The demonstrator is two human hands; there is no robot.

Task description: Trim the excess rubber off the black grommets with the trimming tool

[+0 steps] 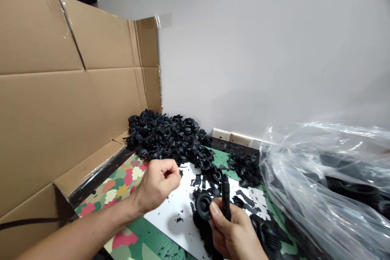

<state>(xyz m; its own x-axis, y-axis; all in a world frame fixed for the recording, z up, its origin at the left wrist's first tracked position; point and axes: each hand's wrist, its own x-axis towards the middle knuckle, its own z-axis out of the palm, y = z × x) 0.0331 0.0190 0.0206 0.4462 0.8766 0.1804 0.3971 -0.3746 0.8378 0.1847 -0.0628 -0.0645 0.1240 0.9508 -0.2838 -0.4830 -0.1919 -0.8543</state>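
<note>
Right hand (234, 231) at bottom centre, fingers clenched around a black tool handle (226, 197) that stands roughly upright out of the fist. Thumb is pressed against a round black rubber part (203, 206), a ribbed, ring-shaped piece, held against the handle's left side. Can't tell the tool's working end; it is hidden by the part and the hand.

Left hand (158, 183) is up and to the left of that, closed into a loose fist, fingertips pinched together. Whether it holds a scrap is too small to tell. It hovers over the white sheet (170, 211), not touching the rubber part.

White sheet lies on a cutting mat (146, 235) with green and a red/yellow leaf-pattern print, on the desk. Black trimmings (243, 197) are scattered across the sheet, densest around the right hand.

Behind the hands: a large pile of the same black rubber parts (167, 138), heaped into the corner where the cardboard box wall (61, 101) meets the white wall (258, 48). A smaller heap of black scraps (246, 166) sits to the right of the pile, near the edge of the plastic bag.

Clear plastic bag (329, 178) fills the right side, crumpled, with dark parts showing through. More black parts (268, 235) lie just right of the right hand, between it and the bag.
</note>
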